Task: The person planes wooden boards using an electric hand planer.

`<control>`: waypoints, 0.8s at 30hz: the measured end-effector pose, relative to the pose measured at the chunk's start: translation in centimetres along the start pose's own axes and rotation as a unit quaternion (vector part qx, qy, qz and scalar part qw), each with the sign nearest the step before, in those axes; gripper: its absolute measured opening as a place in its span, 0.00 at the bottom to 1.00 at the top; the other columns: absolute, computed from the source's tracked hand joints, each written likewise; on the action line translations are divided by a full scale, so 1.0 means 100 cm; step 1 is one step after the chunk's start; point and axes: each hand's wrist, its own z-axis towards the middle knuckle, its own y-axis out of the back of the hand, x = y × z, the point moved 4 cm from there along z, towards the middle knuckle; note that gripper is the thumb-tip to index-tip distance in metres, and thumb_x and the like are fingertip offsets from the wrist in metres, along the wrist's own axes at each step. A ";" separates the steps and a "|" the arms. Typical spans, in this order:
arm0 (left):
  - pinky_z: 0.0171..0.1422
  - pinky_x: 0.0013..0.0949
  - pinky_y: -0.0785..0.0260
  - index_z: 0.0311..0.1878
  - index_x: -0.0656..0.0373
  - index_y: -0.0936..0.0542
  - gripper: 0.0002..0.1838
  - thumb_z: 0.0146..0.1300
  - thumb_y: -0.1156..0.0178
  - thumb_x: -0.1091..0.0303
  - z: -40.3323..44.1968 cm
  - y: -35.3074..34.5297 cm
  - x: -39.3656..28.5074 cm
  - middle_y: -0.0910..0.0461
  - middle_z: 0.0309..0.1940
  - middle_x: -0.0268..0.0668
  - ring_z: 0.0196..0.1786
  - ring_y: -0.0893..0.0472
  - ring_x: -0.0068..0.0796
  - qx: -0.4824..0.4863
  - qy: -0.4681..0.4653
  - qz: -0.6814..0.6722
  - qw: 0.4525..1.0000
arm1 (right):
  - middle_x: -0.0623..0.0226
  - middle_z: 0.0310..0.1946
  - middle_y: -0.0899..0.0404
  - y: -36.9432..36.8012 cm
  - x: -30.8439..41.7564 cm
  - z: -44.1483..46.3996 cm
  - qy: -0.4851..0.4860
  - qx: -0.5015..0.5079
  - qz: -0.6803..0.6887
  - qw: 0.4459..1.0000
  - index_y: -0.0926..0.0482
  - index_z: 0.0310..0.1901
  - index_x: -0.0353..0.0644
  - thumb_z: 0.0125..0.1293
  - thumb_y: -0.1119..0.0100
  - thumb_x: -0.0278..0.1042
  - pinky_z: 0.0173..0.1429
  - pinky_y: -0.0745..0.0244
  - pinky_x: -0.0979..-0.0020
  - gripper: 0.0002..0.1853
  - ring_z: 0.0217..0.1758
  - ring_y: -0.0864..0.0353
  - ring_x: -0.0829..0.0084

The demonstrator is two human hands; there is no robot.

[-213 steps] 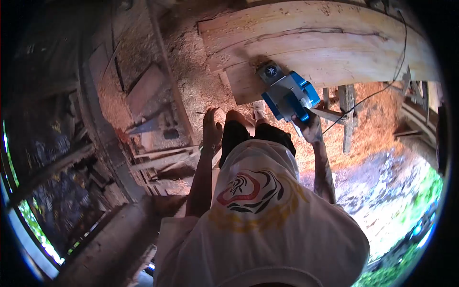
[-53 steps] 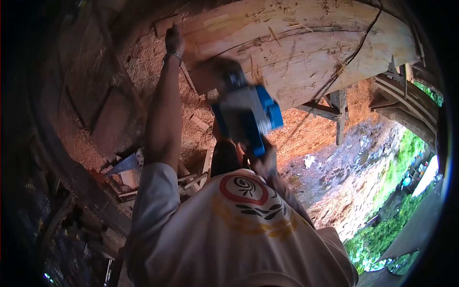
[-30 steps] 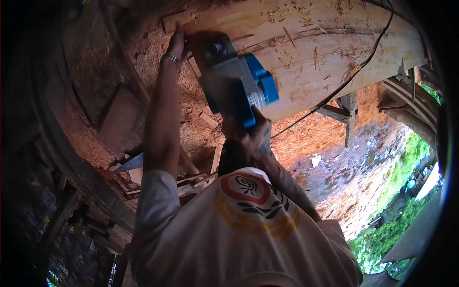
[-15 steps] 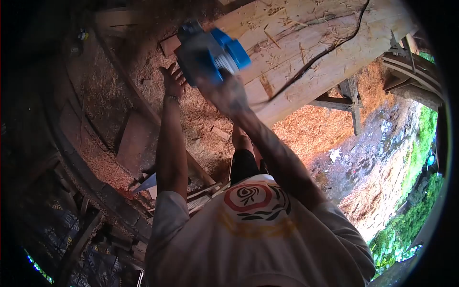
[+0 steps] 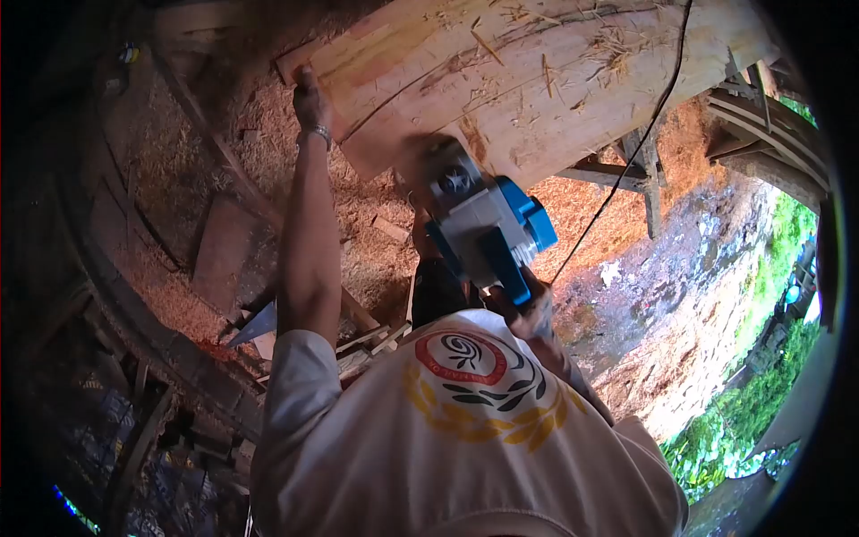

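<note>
My right hand [image 5: 530,309] is closed round the rear handle of a blue and grey electric planer [image 5: 483,217]. The planer is tilted close to my body, at the near edge of a wide, pale wooden slab [image 5: 555,98]. At the slab's left end, my left hand [image 5: 311,106] grips the corner, its fingers partly hidden in shadow. Cracks run along the slab's surface, and thin shavings lie on it. A black power cord [image 5: 667,98] crosses the slab on the right and hangs down toward the planer.
Wood shavings [image 5: 591,210] cover the ground round the slab. Wooden supports [image 5: 651,179] show under its right part. Loose boards [image 5: 224,255] and a handsaw-like blade [image 5: 255,324] lie at lower left. Curved timbers [image 5: 774,139] stand at the right, with greenery beyond.
My right hand has drawn the planer from the slab's left end down and right toward my body. My left hand has moved up from open air onto the slab's left corner.
</note>
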 end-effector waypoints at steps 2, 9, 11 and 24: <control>0.70 0.38 0.34 0.63 0.75 0.24 0.49 0.73 0.54 0.27 0.003 -0.002 0.009 0.21 0.64 0.57 0.67 0.22 0.50 -0.011 -0.019 -0.018 1.000 | 0.56 0.23 0.18 -0.013 0.008 0.025 0.125 -0.011 -0.068 0.990 0.18 0.38 0.35 0.60 0.30 0.34 0.26 0.25 0.60 0.11 0.21 0.17 0.59; 0.63 0.42 0.28 0.63 0.73 0.23 0.50 0.73 0.57 0.25 0.003 0.000 0.008 0.17 0.56 0.57 0.62 0.18 0.49 -0.002 -0.009 -0.018 1.000 | 0.55 0.20 0.20 -0.051 0.080 0.130 0.023 -0.009 0.008 1.000 0.17 0.37 0.36 0.64 0.29 0.40 0.26 0.26 0.61 0.14 0.20 0.18 0.59; 0.58 0.45 0.24 0.62 0.73 0.23 0.49 0.73 0.57 0.26 0.021 -0.005 0.042 0.14 0.51 0.57 0.57 0.15 0.51 0.045 -0.003 -0.095 0.994 | 0.56 0.20 0.19 -0.070 0.085 0.170 0.126 -0.066 -0.029 0.989 0.17 0.37 0.35 0.64 0.29 0.44 0.26 0.26 0.61 0.17 0.20 0.18 0.61; 0.55 0.58 0.22 0.68 0.64 0.34 0.33 0.72 0.43 0.47 0.029 -0.007 0.031 0.15 0.38 0.57 0.50 0.16 0.60 -0.004 -0.114 0.346 0.931 | 0.37 0.36 0.14 -0.089 0.153 0.259 0.122 -0.046 -0.008 0.991 0.18 0.50 0.29 0.65 0.33 0.60 0.52 0.19 0.50 0.34 0.45 0.13 0.41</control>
